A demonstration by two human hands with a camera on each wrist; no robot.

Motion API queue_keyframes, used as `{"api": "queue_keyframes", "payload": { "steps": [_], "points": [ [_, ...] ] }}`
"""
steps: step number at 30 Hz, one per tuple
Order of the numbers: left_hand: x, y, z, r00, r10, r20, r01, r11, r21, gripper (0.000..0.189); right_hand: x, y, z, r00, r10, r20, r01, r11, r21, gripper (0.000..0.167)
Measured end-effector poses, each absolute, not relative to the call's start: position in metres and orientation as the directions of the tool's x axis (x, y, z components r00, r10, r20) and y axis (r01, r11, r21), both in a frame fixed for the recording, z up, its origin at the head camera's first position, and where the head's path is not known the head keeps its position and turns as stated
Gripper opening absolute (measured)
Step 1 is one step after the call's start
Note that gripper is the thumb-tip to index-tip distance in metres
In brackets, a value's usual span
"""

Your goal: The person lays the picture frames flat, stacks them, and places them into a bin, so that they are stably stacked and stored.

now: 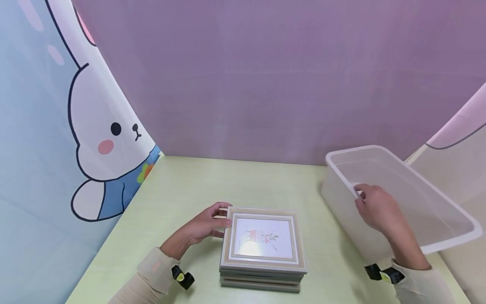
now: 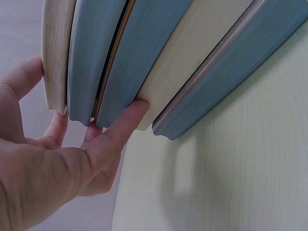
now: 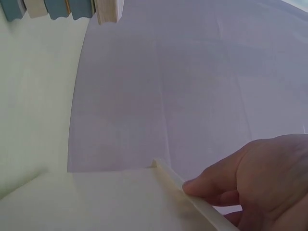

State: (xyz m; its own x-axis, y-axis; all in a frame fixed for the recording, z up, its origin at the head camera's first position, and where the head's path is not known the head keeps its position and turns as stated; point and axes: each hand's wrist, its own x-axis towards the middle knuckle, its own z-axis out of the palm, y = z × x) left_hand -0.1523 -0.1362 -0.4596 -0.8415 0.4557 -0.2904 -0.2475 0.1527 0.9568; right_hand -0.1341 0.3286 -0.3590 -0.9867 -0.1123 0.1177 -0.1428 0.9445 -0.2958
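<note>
A stack of picture frames [image 1: 263, 240] lies on the table, the top one pale beige with a small plant drawing. Seen from the side in the left wrist view, beige and blue frame edges [image 2: 144, 62] alternate. My left hand [image 1: 206, 226] is at the stack's left side, fingers spread, with fingertips [image 2: 142, 107] touching the edges of several frames. To the right stands a white translucent plastic bin [image 1: 349, 219] without a lid. My right hand [image 1: 379, 209] pinches its left rim [image 3: 207, 211], thumb on the outer side and fingers over the inside.
The pale green tabletop [image 1: 190, 177] meets a purple backdrop [image 1: 243, 84] at the back. On the left hangs a blue sheet with a cartoon rabbit [image 1: 110, 139]. Another printed sheet [image 1: 467, 164] borders the right side behind the bin.
</note>
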Motion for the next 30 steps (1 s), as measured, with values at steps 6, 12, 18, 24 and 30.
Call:
{"api": "queue_keyframes", "payload": {
  "steps": [6, 12, 18, 24, 30],
  "points": [
    [-0.152, -0.136, -0.46, -0.841, 0.457, -0.289, -0.247, 0.15, 0.957, 0.062, -0.136, 0.319, -0.36, -0.974, -0.182, 0.131, -0.215, 0.927, -0.307, 0.039],
    [-0.152, -0.135, -0.46, -0.838, 0.461, -0.292, -0.255, 0.142, 0.956, 0.063, -0.138, 0.31, -0.361, -0.96, -0.241, 0.141, -0.274, 0.911, -0.309, 0.038],
    [-0.152, -0.135, -0.459, -0.838, 0.46, -0.293, -0.252, 0.15, 0.956, 0.063, -0.14, 0.304, -0.36, -0.952, -0.274, 0.138, -0.304, 0.899, -0.314, 0.035],
    [-0.153, -0.135, -0.46, -0.837, 0.461, -0.294, -0.25, 0.155, 0.956, 0.063, -0.142, 0.297, -0.359, -0.946, -0.293, 0.142, -0.324, 0.886, -0.331, 0.034],
    [-0.153, -0.136, -0.461, -0.836, 0.467, -0.287, -0.244, 0.152, 0.958, 0.062, -0.143, 0.29, -0.358, -0.933, -0.325, 0.154, -0.36, 0.861, -0.36, 0.033]
  ]
}}
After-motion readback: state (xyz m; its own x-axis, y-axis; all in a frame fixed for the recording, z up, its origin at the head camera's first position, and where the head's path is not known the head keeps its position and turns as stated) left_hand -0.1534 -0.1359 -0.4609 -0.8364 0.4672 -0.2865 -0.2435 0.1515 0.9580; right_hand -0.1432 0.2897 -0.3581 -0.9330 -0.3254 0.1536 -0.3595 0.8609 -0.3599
